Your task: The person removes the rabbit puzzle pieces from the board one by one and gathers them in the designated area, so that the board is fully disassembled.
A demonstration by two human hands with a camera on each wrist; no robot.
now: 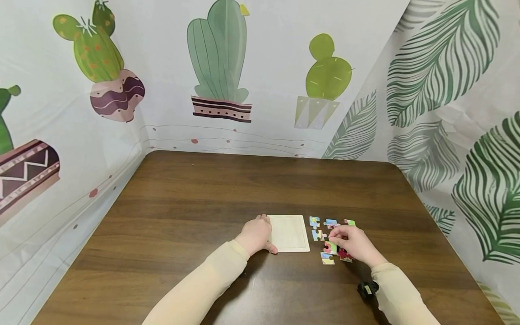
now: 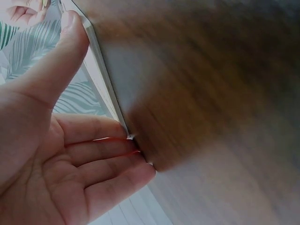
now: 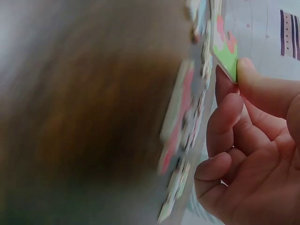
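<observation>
A pale wooden puzzle tray with a raised rim lies flat on the table, its inside bare. My left hand is at its left side. In the left wrist view, the thumb touches one end of the tray's edge and the nearly straight fingers reach the other end. Between thumb and index finger, my right hand pinches a green and pink jigsaw piece. The other right fingers are loosely curled. Several loose jigsaw pieces lie under and around the right hand, which partly covers some of them.
The brown wood-grain table extends around the tray on all sides. A patterned cloth backdrop with cacti and leaves hangs along its far and side edges. A black device is on the right wrist.
</observation>
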